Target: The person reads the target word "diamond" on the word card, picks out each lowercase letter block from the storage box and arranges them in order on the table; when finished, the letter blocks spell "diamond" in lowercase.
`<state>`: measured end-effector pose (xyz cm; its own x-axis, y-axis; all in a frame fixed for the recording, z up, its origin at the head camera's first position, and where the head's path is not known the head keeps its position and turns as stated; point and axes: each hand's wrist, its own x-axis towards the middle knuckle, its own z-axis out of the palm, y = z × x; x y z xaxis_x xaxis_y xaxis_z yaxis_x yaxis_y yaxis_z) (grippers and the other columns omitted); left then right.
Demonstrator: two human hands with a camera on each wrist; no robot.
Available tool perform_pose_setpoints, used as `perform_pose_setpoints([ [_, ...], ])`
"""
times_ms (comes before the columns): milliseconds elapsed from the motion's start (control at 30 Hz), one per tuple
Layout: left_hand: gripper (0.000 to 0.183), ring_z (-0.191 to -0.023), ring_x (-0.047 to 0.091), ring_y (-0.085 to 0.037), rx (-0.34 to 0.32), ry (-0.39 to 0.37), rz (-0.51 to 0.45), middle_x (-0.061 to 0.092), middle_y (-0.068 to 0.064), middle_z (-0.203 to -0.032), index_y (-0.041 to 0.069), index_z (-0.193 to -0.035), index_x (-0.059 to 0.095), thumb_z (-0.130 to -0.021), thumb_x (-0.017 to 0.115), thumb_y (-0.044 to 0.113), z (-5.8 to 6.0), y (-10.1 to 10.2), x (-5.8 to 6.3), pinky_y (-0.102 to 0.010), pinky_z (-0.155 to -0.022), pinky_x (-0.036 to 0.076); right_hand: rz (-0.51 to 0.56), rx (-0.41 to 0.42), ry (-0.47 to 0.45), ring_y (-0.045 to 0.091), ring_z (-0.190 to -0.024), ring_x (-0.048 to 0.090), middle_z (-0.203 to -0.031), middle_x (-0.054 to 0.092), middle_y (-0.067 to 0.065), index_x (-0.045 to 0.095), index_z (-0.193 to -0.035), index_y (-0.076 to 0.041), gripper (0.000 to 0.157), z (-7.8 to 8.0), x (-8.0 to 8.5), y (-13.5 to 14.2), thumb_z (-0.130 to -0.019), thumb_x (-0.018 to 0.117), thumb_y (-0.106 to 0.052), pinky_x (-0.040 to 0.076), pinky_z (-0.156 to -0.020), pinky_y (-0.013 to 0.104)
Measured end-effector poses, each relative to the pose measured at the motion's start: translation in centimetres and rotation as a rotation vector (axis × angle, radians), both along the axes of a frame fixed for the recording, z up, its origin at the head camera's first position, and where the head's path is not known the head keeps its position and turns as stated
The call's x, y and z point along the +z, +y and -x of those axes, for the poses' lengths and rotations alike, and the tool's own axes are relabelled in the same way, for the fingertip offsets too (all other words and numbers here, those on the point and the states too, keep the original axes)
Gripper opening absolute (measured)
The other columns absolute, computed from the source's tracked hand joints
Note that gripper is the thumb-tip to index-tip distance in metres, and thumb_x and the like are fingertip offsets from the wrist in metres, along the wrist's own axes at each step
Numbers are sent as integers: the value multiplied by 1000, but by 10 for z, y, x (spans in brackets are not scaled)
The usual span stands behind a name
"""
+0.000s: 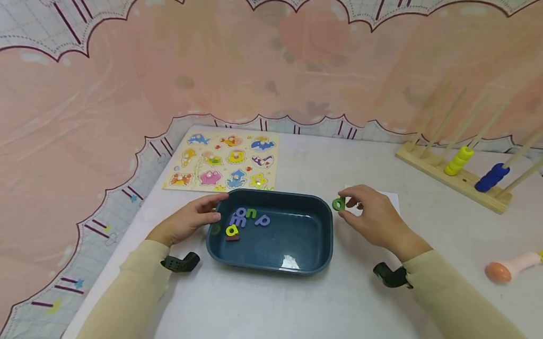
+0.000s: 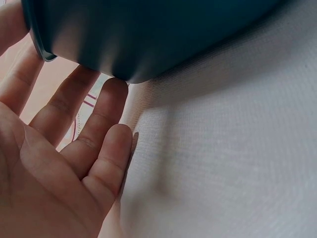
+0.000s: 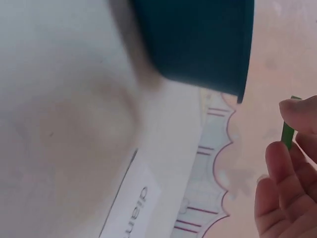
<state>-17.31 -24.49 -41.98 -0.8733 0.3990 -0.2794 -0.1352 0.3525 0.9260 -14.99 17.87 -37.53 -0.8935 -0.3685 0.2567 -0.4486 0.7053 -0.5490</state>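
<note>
Right now the right hand (image 1: 375,217) pinches a green letter (image 1: 339,204) between thumb and fingertips, holding it just off the blue tray's (image 1: 322,258) rim at about two o'clock from the tray's middle, above the white table (image 1: 288,320). Over at nine o'clock, the left hand (image 1: 191,219) rests against the tray's wall with its fingers straight and relaxed, gripping nothing; the left wrist view shows the fingertips (image 2: 115,89) touching the dark outer side. Inside the tray, toward ten o'clock, lie loose letters (image 1: 245,219) in blue, green, yellow and purple. An animal puzzle board (image 1: 224,160) sits beyond the tray at eleven o'clock, and a wooden peg rack (image 1: 453,176) stands well apart at two o'clock.
</note>
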Motion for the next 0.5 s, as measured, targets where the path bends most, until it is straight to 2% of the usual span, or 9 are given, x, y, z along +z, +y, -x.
perform_pose_setpoints([
  [233,57,-147,13,-47,-8,13,-2,25,-23,-160,3,-154,36,-102,57,13,1,0,1,-65,-115,14,-68,-50,-79,32,-97,63,-110,69,13,67,-122,0,37,-1,-5,13,-88,77,-12,54,-82,49],
  [500,57,-147,12,-48,-14,15,-10,23,-25,-160,2,-153,35,-102,57,12,1,0,1,-65,-115,13,-96,-47,-135,32,-100,63,-117,68,16,66,-124,1,39,-2,-16,26,-89,75,-11,53,-81,48],
])
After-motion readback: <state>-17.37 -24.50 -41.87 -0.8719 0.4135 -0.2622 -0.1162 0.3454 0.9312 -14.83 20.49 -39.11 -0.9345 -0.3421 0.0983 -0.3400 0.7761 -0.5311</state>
